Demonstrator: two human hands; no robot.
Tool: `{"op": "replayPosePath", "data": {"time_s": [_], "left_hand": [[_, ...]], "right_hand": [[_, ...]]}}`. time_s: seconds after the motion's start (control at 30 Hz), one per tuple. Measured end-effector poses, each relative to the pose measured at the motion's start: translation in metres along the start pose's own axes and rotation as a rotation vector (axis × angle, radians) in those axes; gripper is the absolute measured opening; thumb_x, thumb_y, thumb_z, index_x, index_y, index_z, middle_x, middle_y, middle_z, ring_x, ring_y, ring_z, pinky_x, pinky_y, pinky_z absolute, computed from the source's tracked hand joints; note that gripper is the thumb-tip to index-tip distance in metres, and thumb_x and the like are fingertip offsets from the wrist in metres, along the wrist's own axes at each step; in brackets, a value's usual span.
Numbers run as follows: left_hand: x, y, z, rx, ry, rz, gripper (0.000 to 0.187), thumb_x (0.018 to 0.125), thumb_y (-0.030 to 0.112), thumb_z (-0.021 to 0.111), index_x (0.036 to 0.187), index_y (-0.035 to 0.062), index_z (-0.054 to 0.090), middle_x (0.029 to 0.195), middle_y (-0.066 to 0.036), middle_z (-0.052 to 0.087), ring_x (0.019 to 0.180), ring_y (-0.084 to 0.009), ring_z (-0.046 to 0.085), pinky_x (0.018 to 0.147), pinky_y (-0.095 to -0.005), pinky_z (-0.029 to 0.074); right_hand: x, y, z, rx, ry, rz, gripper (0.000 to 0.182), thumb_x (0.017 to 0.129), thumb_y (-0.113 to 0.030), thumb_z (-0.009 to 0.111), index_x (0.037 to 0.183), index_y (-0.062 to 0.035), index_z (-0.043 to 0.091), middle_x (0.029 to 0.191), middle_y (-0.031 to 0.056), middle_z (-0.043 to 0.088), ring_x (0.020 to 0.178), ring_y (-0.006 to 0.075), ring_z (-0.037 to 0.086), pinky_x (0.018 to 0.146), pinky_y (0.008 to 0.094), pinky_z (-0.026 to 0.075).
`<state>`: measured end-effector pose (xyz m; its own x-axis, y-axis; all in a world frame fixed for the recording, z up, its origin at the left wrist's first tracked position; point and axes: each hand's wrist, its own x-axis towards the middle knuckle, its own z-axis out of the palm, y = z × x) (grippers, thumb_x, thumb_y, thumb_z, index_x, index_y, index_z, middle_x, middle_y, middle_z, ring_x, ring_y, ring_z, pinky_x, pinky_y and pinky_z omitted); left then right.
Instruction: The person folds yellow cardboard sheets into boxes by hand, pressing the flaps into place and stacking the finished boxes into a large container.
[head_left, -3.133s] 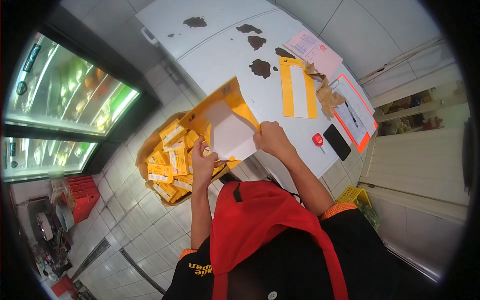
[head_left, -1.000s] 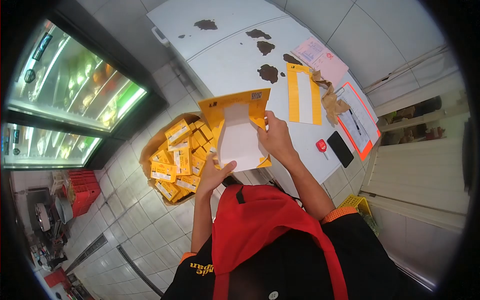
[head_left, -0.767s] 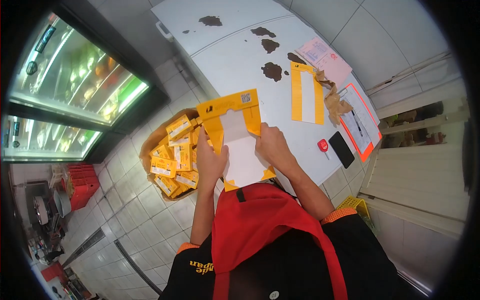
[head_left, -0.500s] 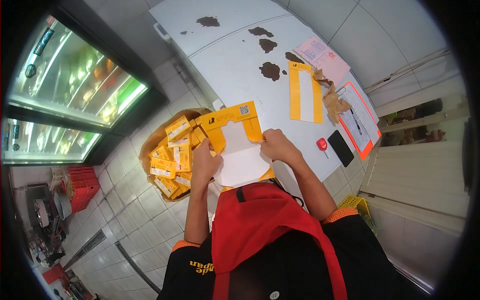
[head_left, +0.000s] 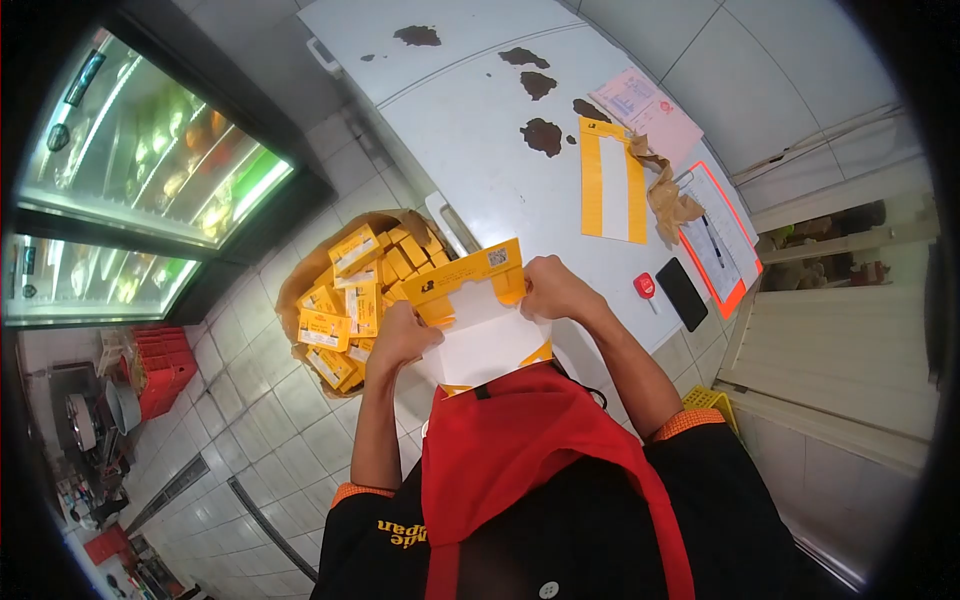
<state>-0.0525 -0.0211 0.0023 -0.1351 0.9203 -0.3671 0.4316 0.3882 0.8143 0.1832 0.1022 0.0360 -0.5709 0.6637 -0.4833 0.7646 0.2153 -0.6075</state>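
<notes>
- Printed flap (head_left: 465, 272) of the yellow carton (head_left: 490, 345) sits lower and leans nearer the wearer than in the previous frame.
- Carton: between both hands, above the red apron (head_left: 540, 430); white interior visible.
- Left hand (head_left: 403, 335): fingers closed on carton's 9 o'clock side.
- Right hand (head_left: 560, 290): fingers pinch its 2 o'clock corner.
- Flat yellow blank (head_left: 613, 185): on white surface (head_left: 480, 160), between 1 and 2 o'clock from carton.

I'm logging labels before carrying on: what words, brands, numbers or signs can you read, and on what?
"Mie" and "apan": yellow lettering on the black shirt, upside down here.
Open yellow carton: print and QR code, too small to read.
Small yellow boxes, flat yellow carton, pink paper, clipboard sheet, red tag: too small or blurred.
Fridge stickers: unreadable.
No number is legible.
</notes>
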Motion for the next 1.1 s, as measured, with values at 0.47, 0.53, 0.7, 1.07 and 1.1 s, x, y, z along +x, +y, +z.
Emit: {"op": "replayPosePath", "data": {"time_s": [0.47, 0.53, 0.7, 1.07, 1.1], "left_hand": [[-0.003, 0.025, -0.007, -0.428, -0.241, -0.061, 0.057, 0.070, 0.004, 0.078, 0.120, -0.0002, 0.051, 0.108, -0.009, 0.060, 0.098, -0.0166, 0.057, 0.086, -0.0310, 0.048], [-0.004, 0.024, -0.005, -0.507, -0.176, -0.002, 0.056, 0.071, 0.003, 0.077, 0.120, -0.0004, 0.052, 0.107, -0.009, 0.061, 0.097, -0.0164, 0.058, 0.085, -0.0298, 0.048], [-0.008, 0.035, -0.014, -0.496, -0.164, -0.041, 0.057, 0.069, 0.004, 0.079, 0.119, -0.0003, 0.052, 0.106, -0.008, 0.061, 0.097, -0.0165, 0.057, 0.086, -0.0298, 0.047], [-0.012, 0.042, -0.014, -0.442, -0.082, 0.065, 0.042, 0.071, 0.004, 0.076, 0.109, -0.0016, 0.058, 0.097, -0.006, 0.062, 0.087, -0.0137, 0.058, 0.079, -0.0286, 0.048], [-0.013, 0.041, -0.014, -0.462, -0.074, 0.072, 0.041, 0.072, 0.004, 0.076, 0.108, -0.0018, 0.058, 0.097, -0.006, 0.062, 0.087, -0.0140, 0.058, 0.079, -0.0286, 0.048]], "right_hand": [[-0.010, 0.004, -0.028, 0.179, -0.347, -0.214, 0.035, 0.072, -0.015, 0.065, 0.100, 0.0038, 0.065, 0.083, 0.0137, 0.068, 0.075, 0.0214, 0.062, 0.072, 0.0308, 0.049], [-0.012, 0.002, -0.026, 0.242, -0.220, -0.245, 0.031, 0.075, -0.011, 0.060, 0.102, 0.0036, 0.065, 0.084, 0.0136, 0.067, 0.075, 0.0205, 0.062, 0.072, 0.0311, 0.049], [-0.017, -0.007, -0.025, 0.275, -0.116, -0.240, 0.031, 0.074, -0.005, 0.058, 0.103, 0.0035, 0.064, 0.081, 0.0116, 0.067, 0.071, 0.0171, 0.060, 0.071, 0.0297, 0.048], [-0.021, -0.018, -0.033, 0.266, -0.105, -0.151, 0.030, 0.072, -0.005, 0.065, 0.101, 0.0033, 0.066, 0.079, 0.0086, 0.067, 0.065, 0.0118, 0.057, 0.069, 0.0275, 0.048], [-0.021, -0.016, -0.032, 0.292, -0.095, -0.183, 0.029, 0.073, -0.005, 0.065, 0.101, 0.0033, 0.066, 0.080, 0.0088, 0.067, 0.067, 0.0120, 0.058, 0.070, 0.0281, 0.049]]}}
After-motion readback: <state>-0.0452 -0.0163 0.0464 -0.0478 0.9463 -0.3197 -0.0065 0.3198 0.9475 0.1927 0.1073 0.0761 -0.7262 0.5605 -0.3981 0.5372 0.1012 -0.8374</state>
